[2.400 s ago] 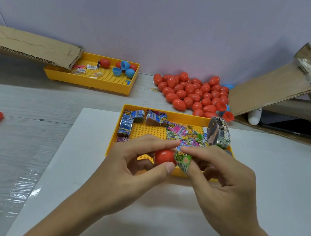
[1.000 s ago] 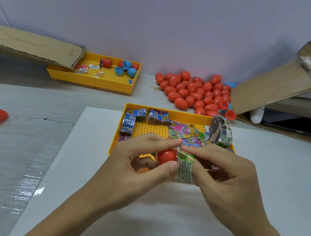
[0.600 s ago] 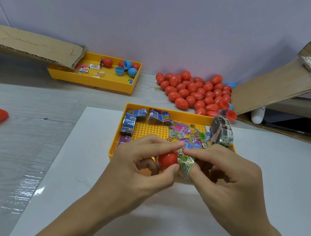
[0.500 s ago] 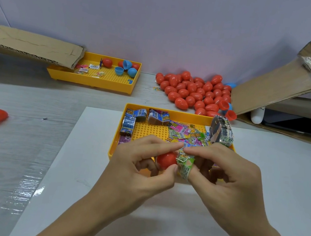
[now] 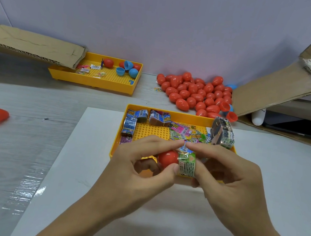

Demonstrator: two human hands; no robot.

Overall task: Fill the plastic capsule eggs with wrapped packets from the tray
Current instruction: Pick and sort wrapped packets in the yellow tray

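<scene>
Red glossy capsule egg (image 5: pixel 167 158) pinched in left-hand fingers (image 5: pixel 164 143), green crinkled packet (image 5: pixel 187 163) clamped in right-hand fingers (image 5: pixel 206 148)

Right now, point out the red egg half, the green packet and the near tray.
red egg half (image 5: pixel 167 158), head view, on its rounded shell between the left fingers.
green packet (image 5: pixel 187 163), head view, on the printed wrapper's middle.
near tray (image 5: pixel 181 115), head view, on its far rim.
</scene>
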